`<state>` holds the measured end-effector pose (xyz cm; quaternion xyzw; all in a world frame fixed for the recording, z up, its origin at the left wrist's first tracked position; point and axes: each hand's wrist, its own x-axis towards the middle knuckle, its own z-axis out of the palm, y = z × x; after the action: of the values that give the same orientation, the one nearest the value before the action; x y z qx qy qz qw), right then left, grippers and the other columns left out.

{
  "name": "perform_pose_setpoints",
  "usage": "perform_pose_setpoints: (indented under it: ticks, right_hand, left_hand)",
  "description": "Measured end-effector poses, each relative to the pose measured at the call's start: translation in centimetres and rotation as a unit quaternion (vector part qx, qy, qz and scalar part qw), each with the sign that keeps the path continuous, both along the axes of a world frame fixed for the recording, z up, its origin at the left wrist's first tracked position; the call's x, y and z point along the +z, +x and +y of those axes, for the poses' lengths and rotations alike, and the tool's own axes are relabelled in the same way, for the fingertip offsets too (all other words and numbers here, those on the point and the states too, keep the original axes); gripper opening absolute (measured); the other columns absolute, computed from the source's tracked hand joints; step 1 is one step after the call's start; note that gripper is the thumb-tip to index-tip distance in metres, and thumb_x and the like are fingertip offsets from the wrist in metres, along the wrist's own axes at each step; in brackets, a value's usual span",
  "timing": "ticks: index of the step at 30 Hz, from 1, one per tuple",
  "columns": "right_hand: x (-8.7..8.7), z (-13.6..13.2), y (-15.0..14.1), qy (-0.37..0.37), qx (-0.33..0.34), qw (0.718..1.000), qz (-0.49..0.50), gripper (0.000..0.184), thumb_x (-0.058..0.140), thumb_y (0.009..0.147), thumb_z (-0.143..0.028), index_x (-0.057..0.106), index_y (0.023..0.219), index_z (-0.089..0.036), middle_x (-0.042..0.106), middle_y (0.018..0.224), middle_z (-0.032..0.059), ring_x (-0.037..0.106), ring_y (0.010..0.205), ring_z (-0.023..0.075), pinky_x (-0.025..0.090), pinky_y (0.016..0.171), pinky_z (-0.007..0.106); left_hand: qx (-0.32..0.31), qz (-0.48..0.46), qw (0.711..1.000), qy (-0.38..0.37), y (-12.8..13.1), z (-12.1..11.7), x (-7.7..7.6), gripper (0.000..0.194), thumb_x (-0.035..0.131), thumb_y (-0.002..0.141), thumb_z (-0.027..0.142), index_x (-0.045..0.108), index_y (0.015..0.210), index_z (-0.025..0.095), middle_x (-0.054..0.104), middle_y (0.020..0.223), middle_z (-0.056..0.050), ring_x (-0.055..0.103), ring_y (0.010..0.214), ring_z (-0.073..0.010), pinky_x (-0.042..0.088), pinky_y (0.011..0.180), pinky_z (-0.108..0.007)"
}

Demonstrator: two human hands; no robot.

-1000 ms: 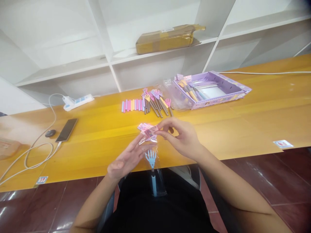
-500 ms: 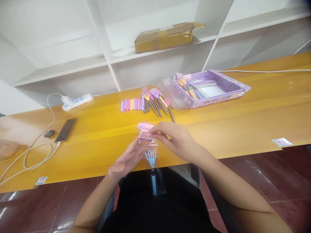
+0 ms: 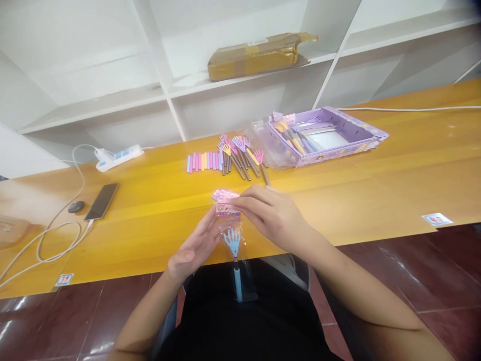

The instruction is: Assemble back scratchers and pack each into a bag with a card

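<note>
A blue hand-shaped back scratcher [image 3: 234,243] lies inside a clear plastic bag [image 3: 248,281], its handle hanging over the table's front edge in front of the black shirt. At the bag's top is a pink printed header card [image 3: 227,209]. My right hand [image 3: 276,215] pinches this card at its right side, fingers closed. My left hand [image 3: 197,245] has its fingers stretched out and its thumb apart, fingertips against the left side of the card and bag. More pink printed cards [image 3: 221,194] lie just beyond.
Several back scratchers [image 3: 240,153] with dark shafts lie piled beside a row of coloured handle sleeves [image 3: 203,162]. Right of them stands a purple tray box [image 3: 341,150] holding more scratchers. A phone [image 3: 102,201], a power strip [image 3: 122,158] and a white cable occupy the left.
My right hand has shifted slightly on the header card, its fingers now lying flatter across it. The card sits straighter and a little higher; my left hand barely moved.
</note>
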<state>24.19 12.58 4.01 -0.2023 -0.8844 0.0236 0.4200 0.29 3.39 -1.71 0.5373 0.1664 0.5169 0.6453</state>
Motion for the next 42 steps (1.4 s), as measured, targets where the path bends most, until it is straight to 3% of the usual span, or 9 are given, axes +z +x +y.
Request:
perform_pose_setpoints:
  ticks: [10,16,21,30,33,36,39,42]
  right_hand:
    - [0.6,-0.5,-0.2,0.002,0.040,0.999,-0.017,0.022,0.057,0.113,-0.022,0.071,0.130,-0.021,0.070,0.110,0.0099,0.066,0.090,0.0200,0.051,0.073,0.033]
    - [1.1,-0.7,-0.1,0.001,0.055,0.998,-0.031,0.024,0.053,0.109,-0.013,0.072,0.123,-0.017,0.062,0.110,0.0107,0.060,0.085,0.0189,0.050,0.070,0.032]
    - [0.9,-0.8,0.1,-0.039,0.065,0.995,-0.061,0.030,0.053,0.107,-0.012,0.069,0.131,-0.020,0.058,0.117,0.0114,0.062,0.092,0.0205,0.055,0.073,0.034]
    - [1.0,-0.6,0.1,-0.082,0.067,0.994,-0.001,0.042,0.056,0.105,-0.010,0.061,0.143,-0.025,0.044,0.158,0.0183,0.069,0.101,0.0218,0.062,0.083,0.042]
    - [0.9,-0.6,0.0,-0.121,0.062,0.991,-0.006,0.034,0.058,0.108,-0.019,0.058,0.143,-0.022,0.058,0.150,0.0173,0.073,0.100,0.0223,0.063,0.085,0.041]
    - [0.3,-0.4,-0.3,-0.153,0.051,0.987,0.001,0.030,0.061,0.111,-0.026,0.057,0.140,-0.021,0.075,0.123,0.0100,0.075,0.092,0.0201,0.061,0.080,0.035]
    - [-0.1,-0.1,-0.6,-0.144,0.049,0.988,0.037,0.022,0.060,0.113,-0.025,0.061,0.135,-0.021,0.077,0.107,0.0052,0.074,0.085,0.0167,0.059,0.077,0.031]
    - [0.1,0.1,-0.6,-0.116,0.070,0.989,0.064,0.017,0.059,0.113,-0.021,0.066,0.129,-0.020,0.076,0.106,0.0062,0.072,0.087,0.0160,0.058,0.079,0.031]
  left_hand:
    - [0.008,0.003,1.000,-0.019,0.0,-0.1,0.3,0.097,0.067,0.088,0.063,0.035,0.175,0.034,0.016,0.189,-0.001,0.016,0.172,-0.0458,0.008,0.139,-0.063]
    - [0.001,-0.019,1.000,-0.011,0.2,0.0,0.6,0.096,0.067,0.089,0.057,0.034,0.176,0.033,0.011,0.190,0.002,0.005,0.174,-0.0428,0.014,0.139,-0.061]
    - [-0.006,-0.011,1.000,-0.017,0.1,0.0,0.7,0.096,0.069,0.090,0.058,0.034,0.176,0.033,0.011,0.190,0.002,0.007,0.174,-0.0429,0.017,0.139,-0.059]
    - [0.001,-0.006,1.000,-0.023,0.1,-0.1,0.5,0.095,0.071,0.091,0.064,0.036,0.175,0.037,0.014,0.189,0.002,0.020,0.171,-0.0452,0.020,0.138,-0.061]
    - [0.002,0.005,1.000,-0.015,0.1,-0.1,0.6,0.094,0.070,0.091,0.065,0.038,0.174,0.036,0.017,0.189,0.001,0.017,0.172,-0.0449,0.019,0.138,-0.061]
    - [0.001,0.027,1.000,-0.002,-0.2,0.1,0.5,0.086,0.070,0.092,0.065,0.044,0.171,0.043,0.024,0.187,0.001,0.017,0.172,-0.0449,0.020,0.137,-0.065]
    - [0.001,0.042,0.999,0.030,-0.4,0.1,0.0,0.070,0.071,0.098,0.054,0.046,0.163,0.059,0.028,0.185,0.006,0.023,0.171,-0.0433,0.027,0.132,-0.070]
    - [0.004,0.029,0.999,0.012,-0.3,0.0,-0.3,0.078,0.072,0.100,0.046,0.034,0.164,0.067,0.031,0.184,0.005,0.029,0.169,-0.0415,0.035,0.126,-0.070]
